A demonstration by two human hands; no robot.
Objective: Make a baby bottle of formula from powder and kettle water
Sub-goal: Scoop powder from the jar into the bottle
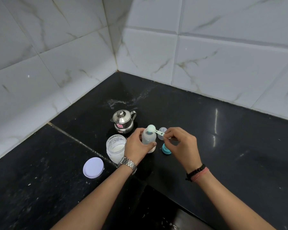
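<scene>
Lid [93, 167] lies flat on black tabletop [239, 155], nearest, left. Left hand [136, 147] grips upright baby bottle [148, 137]; open powder jar [116, 147] just beside, left. Right hand [181, 143] pinches scoop [154, 130], heaped bowl over bottle mouth. Teal ring [166, 148] under right hand. Kettle [123, 121] behind. Free tabletop right, tiled walls [206, 55] beyond.

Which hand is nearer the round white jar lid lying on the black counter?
Left. The left hand grips the baby bottle just up-right of the lid; the right hand is farther right.
</scene>
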